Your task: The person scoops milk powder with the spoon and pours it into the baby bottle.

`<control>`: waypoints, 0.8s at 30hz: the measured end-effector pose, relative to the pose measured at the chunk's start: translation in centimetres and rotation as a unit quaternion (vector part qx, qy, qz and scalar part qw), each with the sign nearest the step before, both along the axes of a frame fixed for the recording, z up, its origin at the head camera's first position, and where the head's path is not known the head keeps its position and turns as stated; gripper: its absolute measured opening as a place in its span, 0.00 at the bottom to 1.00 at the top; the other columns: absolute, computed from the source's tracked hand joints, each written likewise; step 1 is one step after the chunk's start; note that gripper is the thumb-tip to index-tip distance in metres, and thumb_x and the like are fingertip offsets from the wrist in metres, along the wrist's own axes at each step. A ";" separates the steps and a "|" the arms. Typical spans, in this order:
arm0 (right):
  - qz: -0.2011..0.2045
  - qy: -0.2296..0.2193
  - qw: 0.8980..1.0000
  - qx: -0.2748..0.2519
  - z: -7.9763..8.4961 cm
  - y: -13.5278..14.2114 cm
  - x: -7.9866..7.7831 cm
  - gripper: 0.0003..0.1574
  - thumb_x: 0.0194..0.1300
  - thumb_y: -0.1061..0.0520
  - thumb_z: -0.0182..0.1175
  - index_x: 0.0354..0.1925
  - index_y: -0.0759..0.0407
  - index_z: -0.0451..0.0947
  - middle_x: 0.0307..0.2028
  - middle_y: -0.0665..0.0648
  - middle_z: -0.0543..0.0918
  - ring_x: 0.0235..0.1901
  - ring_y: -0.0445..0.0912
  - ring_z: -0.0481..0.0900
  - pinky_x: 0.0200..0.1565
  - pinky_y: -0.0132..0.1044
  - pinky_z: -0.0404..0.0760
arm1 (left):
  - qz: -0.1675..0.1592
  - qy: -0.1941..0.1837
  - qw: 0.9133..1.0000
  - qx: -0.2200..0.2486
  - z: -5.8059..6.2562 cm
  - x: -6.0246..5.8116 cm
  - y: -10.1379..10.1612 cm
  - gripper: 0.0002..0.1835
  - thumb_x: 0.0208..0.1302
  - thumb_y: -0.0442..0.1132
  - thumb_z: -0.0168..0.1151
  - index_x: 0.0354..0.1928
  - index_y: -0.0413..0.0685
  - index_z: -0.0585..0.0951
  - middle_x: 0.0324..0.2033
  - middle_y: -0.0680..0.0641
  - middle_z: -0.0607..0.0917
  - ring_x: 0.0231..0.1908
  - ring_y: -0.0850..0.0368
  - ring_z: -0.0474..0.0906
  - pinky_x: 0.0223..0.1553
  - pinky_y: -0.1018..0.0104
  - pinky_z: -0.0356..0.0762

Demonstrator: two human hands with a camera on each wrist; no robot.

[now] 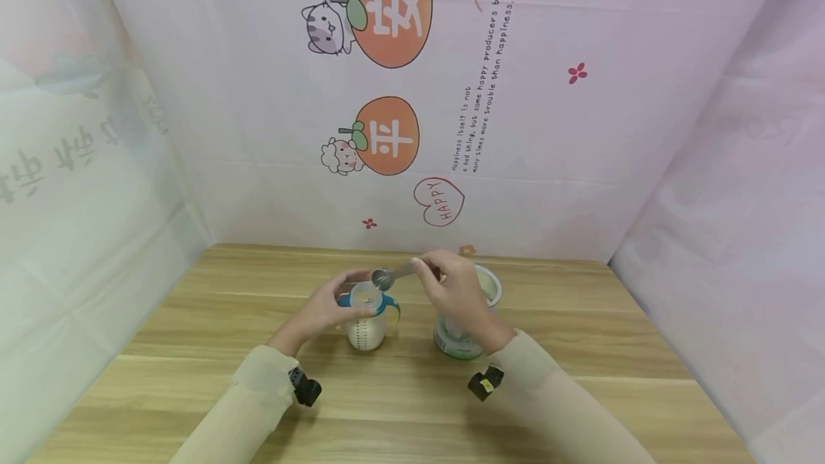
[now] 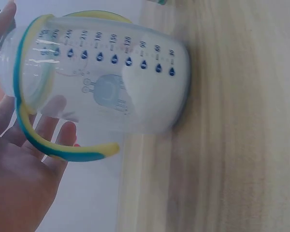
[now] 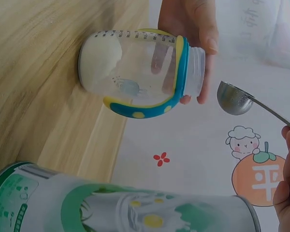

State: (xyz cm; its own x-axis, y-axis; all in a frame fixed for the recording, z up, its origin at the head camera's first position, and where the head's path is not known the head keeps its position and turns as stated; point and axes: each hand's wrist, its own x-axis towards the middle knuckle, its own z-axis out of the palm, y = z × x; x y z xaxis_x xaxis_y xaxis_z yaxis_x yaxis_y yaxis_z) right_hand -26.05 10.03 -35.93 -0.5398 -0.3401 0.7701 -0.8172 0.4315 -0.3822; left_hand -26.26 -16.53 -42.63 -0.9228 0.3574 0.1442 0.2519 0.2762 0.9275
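Observation:
A clear baby bottle [image 1: 366, 334] with a blue and yellow two-handled collar stands upright on the table, its mouth uncovered. White powder [image 3: 100, 57] fills its lower part, sloping up one side. My left hand [image 1: 330, 304] holds the bottle around its collar and neck, fingers on the far side. In my right hand [image 1: 459, 297] the thumb and fingers pinch the handle of a metal measuring spoon [image 3: 234, 100]. The spoon's round bowl is just above the bottle's mouth, apart from it, and shows bare grey metal inside in the head view.
A green and white can [image 3: 135, 210] without a lid stands right of the bottle, partly behind my right hand and forearm. Wood-grain table [image 1: 387, 414] surrounds both. A printed cloth [image 1: 528, 213] rises behind the table's far edge, with cloth walls on both sides.

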 end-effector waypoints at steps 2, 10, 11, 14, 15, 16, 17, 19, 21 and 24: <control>-0.005 0.007 1.000 -0.002 0.0 0.4 -0.1 0.09 0.71 0.61 0.62 0.32 0.62 0.83 0.21 0.45 0.75 0.22 0.39 0.69 0.24 0.31 0.71 | -0.005 0.005 1.000 0.003 0.1 -0.1 0.0 0.41 0.60 0.48 0.75 0.73 0.57 0.66 0.70 0.48 0.69 0.69 0.41 0.63 0.65 0.39 0.63; -0.032 0.029 0.999 -0.017 0.2 2.0 -0.1 0.09 0.69 0.62 0.63 0.30 0.62 0.84 0.21 0.47 0.76 0.22 0.39 0.70 0.24 0.31 0.71 | -0.006 0.038 0.999 -0.018 1.2 -0.3 0.5 0.41 0.58 0.51 0.76 0.72 0.60 0.67 0.69 0.48 0.71 0.68 0.47 0.65 0.68 0.44 0.60; -0.035 0.031 0.999 -0.018 0.3 2.2 -0.2 0.09 0.69 0.62 0.64 0.30 0.62 0.83 0.21 0.47 0.77 0.22 0.39 0.70 0.25 0.31 0.71 | -0.006 0.043 0.999 -0.022 1.4 -0.3 0.6 0.41 0.58 0.51 0.76 0.72 0.59 0.67 0.68 0.49 0.71 0.68 0.48 0.65 0.69 0.45 0.60; -0.039 0.038 0.998 -0.025 0.4 2.9 -0.4 0.09 0.69 0.63 0.64 0.29 0.62 0.83 0.21 0.48 0.78 0.21 0.40 0.70 0.24 0.30 0.71 | -0.002 0.053 0.998 -0.032 1.9 -0.4 1.0 0.41 0.57 0.52 0.76 0.71 0.58 0.68 0.68 0.51 0.72 0.69 0.49 0.65 0.69 0.45 0.59; -0.038 0.039 0.998 -0.028 0.4 3.1 -0.5 0.09 0.68 0.63 0.64 0.29 0.62 0.83 0.22 0.48 0.78 0.21 0.40 0.71 0.24 0.29 0.71 | -0.001 0.057 0.998 -0.034 2.0 -0.5 1.1 0.41 0.57 0.52 0.76 0.71 0.58 0.68 0.68 0.51 0.72 0.69 0.49 0.65 0.69 0.46 0.59; -0.038 0.039 0.998 -0.030 0.4 3.3 -0.5 0.09 0.68 0.63 0.64 0.29 0.62 0.83 0.22 0.48 0.78 0.21 0.40 0.71 0.24 0.28 0.72 | 0.000 0.060 0.998 -0.036 2.2 -0.5 1.2 0.41 0.58 0.52 0.76 0.71 0.57 0.68 0.67 0.51 0.72 0.69 0.49 0.65 0.70 0.46 0.58; -0.037 0.039 0.998 -0.032 0.5 3.6 -0.6 0.09 0.68 0.64 0.64 0.28 0.62 0.83 0.22 0.48 0.79 0.21 0.40 0.71 0.24 0.28 0.72 | -0.001 0.063 0.997 -0.035 2.3 -0.6 1.2 0.41 0.58 0.51 0.76 0.71 0.56 0.68 0.67 0.50 0.72 0.69 0.49 0.65 0.70 0.47 0.58; -0.036 0.036 0.998 -0.035 0.5 4.0 -0.6 0.09 0.68 0.64 0.64 0.29 0.61 0.82 0.23 0.48 0.79 0.22 0.40 0.72 0.26 0.27 0.72 | -0.001 0.066 0.997 -0.030 2.5 -0.6 1.4 0.40 0.58 0.50 0.76 0.71 0.53 0.68 0.67 0.50 0.73 0.69 0.49 0.65 0.70 0.48 0.58; -0.040 0.033 0.998 -0.036 0.6 4.4 -0.6 0.09 0.68 0.64 0.64 0.29 0.62 0.82 0.24 0.49 0.80 0.23 0.40 0.73 0.27 0.26 0.73 | -0.002 0.068 0.997 -0.027 2.6 -0.7 1.5 0.41 0.58 0.49 0.76 0.71 0.52 0.68 0.67 0.51 0.73 0.69 0.49 0.65 0.70 0.49 0.58; -0.049 0.032 0.998 -0.037 0.8 5.0 -0.5 0.07 0.68 0.64 0.64 0.30 0.63 0.83 0.25 0.50 0.81 0.24 0.41 0.74 0.29 0.26 0.74 | -0.004 0.072 0.997 -0.026 2.9 -0.8 1.8 0.41 0.57 0.51 0.76 0.71 0.54 0.68 0.67 0.51 0.73 0.68 0.51 0.66 0.70 0.51 0.59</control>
